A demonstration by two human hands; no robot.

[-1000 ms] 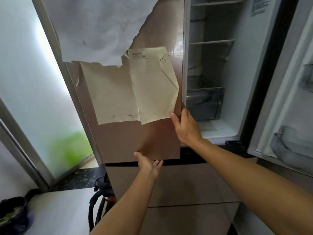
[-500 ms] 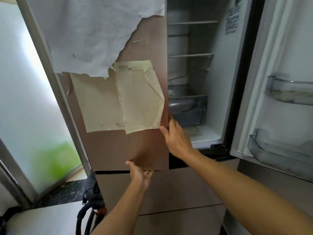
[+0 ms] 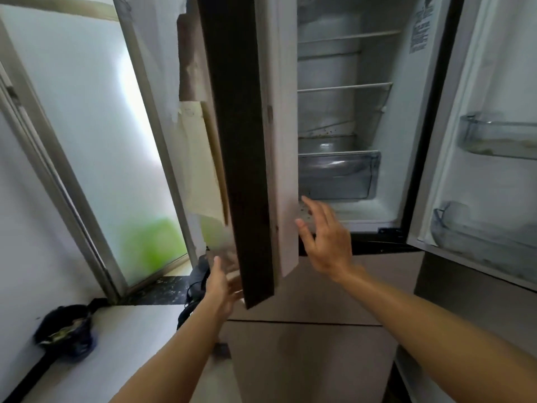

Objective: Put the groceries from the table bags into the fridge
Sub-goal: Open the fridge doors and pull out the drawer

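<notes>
Fridge (image 3: 328, 112) fills 12 to 3 o'clock, both upper doors open. Left door (image 3: 247, 158) edge-on at centre, yellowed papers (image 3: 197, 158) on front. Left hand (image 3: 222, 283), blurred, flat fingers against its bottom corner; right hand (image 3: 325, 239) released, fingers spread beside inner face. Interior sticker (image 3: 420, 36) at 1 o'clock unreadable.

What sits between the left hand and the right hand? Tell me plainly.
The lower end of the left fridge door, seen edge-on in the head view: the left hand by its outer side, the right hand by its inner side.
</notes>
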